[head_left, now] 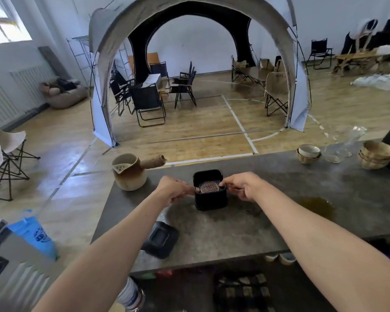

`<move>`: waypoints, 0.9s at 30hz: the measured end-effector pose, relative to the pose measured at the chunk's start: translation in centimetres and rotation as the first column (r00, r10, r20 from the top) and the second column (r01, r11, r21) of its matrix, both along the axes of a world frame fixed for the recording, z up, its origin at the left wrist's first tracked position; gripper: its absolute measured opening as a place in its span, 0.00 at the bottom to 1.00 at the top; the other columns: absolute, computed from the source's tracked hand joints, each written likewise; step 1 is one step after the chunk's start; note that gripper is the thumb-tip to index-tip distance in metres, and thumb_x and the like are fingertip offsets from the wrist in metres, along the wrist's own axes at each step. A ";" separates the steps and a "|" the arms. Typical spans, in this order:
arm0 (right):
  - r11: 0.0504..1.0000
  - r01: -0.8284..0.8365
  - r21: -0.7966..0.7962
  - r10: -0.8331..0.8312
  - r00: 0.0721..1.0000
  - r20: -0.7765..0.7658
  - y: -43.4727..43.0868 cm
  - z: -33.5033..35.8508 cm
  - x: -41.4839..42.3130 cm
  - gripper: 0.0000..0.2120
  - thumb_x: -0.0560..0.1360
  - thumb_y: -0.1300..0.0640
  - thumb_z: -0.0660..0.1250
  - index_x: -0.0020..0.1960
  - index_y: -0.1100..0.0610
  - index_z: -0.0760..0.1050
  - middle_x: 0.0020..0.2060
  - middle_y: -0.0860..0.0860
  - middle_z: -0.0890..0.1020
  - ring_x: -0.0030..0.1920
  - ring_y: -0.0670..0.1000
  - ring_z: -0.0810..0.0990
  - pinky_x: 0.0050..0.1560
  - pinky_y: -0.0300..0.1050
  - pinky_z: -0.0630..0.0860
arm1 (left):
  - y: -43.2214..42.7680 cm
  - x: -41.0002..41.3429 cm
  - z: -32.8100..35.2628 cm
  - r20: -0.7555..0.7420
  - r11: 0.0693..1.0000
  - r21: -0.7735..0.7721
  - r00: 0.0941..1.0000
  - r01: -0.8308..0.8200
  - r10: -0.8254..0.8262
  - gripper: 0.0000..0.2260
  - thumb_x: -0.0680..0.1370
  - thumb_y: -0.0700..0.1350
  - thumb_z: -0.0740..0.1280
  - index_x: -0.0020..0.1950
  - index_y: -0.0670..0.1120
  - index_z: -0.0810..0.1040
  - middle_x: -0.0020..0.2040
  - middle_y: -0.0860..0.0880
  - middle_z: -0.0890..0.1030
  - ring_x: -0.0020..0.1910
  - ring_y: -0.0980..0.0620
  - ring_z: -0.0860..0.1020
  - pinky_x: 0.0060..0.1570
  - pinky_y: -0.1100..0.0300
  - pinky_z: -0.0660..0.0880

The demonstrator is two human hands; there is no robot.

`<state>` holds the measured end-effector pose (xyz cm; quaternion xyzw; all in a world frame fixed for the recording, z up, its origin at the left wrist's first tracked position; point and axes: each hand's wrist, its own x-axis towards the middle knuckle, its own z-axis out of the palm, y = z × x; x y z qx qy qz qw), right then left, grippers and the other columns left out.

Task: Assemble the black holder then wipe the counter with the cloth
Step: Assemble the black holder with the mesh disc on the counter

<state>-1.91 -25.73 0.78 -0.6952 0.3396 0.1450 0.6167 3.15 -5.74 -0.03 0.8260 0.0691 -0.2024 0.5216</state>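
A black square holder (211, 200) stands on the grey counter (223, 230), a little beyond its middle. A round patterned metal insert (209, 187) lies across the holder's top opening. My left hand (175, 190) pinches the insert's left edge and my right hand (243, 185) pinches its right edge. A black lid-like piece (159, 239) lies flat near the counter's front left edge. A brownish liquid spill (316, 204) spreads on the counter to the right. No cloth shows in view.
A beige clay pot with a side handle (131, 171) stands at the counter's back left. Stacked bowls (309, 153), a glass pitcher (345, 143) and wooden bowls (376, 157) line the back right. Beyond are a tent and folding chairs.
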 end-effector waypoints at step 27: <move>0.692 -0.336 -0.639 0.587 0.777 0.228 15.2 -2.2 -6.4 0.09 0.66 0.52 0.78 0.37 0.46 0.77 0.36 0.44 0.83 0.41 0.46 0.82 0.45 0.43 0.79 | 16.4 -10.1 -2.3 0.447 0.523 0.815 0.304 0.249 -0.842 0.14 0.76 0.57 0.68 0.60 0.57 0.81 0.67 0.56 0.76 0.63 0.55 0.74 0.58 0.56 0.75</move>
